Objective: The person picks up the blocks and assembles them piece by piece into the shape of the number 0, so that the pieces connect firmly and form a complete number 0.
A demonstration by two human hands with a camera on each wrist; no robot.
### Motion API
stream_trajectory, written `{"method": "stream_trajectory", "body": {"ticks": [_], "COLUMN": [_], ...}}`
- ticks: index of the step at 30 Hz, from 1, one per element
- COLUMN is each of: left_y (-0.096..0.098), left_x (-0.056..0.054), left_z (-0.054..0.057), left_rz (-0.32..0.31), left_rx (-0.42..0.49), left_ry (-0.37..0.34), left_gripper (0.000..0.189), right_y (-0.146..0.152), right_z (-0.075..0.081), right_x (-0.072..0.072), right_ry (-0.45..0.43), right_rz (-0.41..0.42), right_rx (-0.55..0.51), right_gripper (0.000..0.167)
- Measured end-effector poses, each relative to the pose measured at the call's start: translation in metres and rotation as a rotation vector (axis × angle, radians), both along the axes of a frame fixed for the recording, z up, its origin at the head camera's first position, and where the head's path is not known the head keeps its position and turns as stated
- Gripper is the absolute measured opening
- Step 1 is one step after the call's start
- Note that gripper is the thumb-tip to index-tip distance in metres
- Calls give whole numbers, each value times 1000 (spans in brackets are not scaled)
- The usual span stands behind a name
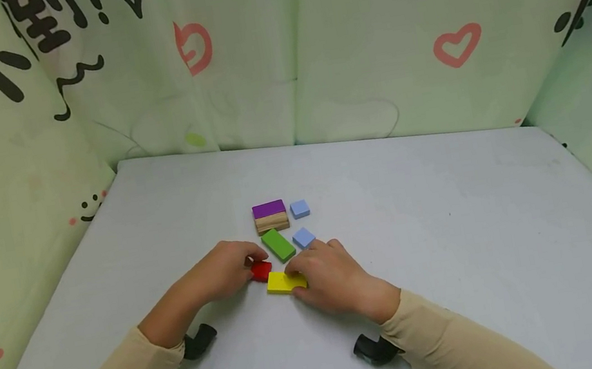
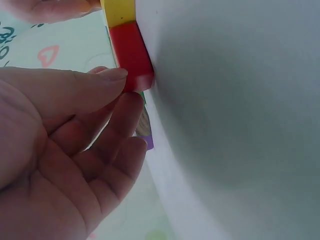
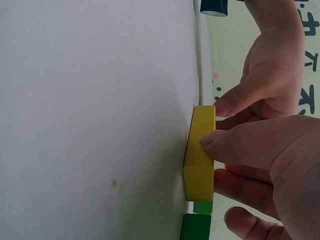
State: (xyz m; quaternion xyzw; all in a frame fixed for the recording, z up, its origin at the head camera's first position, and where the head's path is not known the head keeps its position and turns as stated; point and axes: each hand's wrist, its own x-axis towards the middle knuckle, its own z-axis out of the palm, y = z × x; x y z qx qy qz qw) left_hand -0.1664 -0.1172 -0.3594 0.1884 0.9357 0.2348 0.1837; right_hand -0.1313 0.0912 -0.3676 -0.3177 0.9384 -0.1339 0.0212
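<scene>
My left hand (image 1: 228,268) pinches a red block (image 1: 261,271) between thumb and fingers. In the left wrist view, that thumb lies at the near end of the red block (image 2: 131,55). A yellow block (image 1: 283,282) lies against or very close to the red one, and my right hand (image 1: 332,276) grips it. The right wrist view shows the right thumb on a long face of the yellow block (image 3: 200,150), with fingers on the far side. Just beyond the hands lie a green block (image 1: 279,245), set at a slant, and a light blue block (image 1: 303,237) near the right fingers.
Behind the green block, a purple block (image 1: 268,209) lies alongside wood-coloured pieces (image 1: 272,222). Another light blue block (image 1: 300,208) sits to their right. The white tabletop (image 1: 457,236) runs back to pale green printed curtains (image 1: 365,36) at the rear and both sides.
</scene>
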Motion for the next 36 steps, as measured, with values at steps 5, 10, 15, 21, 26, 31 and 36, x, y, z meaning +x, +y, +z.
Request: {"method": "stream_trajectory", "body": {"ticks": [5, 10, 15, 21, 26, 31, 36], "left_y": [3, 4, 4, 1, -5, -8, -12], "left_x": [1, 1, 1, 3, 5, 6, 8], "left_z": [0, 0, -1, -1, -1, 2, 4], "left_rz": [11, 30, 37, -2, -20, -31, -34], "left_rx": [17, 27, 20, 11, 17, 21, 3], "left_ry": [-22, -40, -46, -33, -39, -54, -77], "left_gripper": [33, 39, 39, 30, 31, 32, 33], "right_y": [0, 0, 0, 0, -3, -6, -8], "right_z": [-1, -1, -1, -2, -1, -3, -3], "right_x": [0, 1, 1, 2, 2, 4, 6], "right_ry": [9, 8, 5, 11, 2, -39, -94], "right_rz": [3, 6, 12, 32, 69, 104, 125], "right_rx": [6, 2, -12, -13, -32, -79, -105], "right_gripper": [26, 26, 26, 24, 25, 26, 25]}}
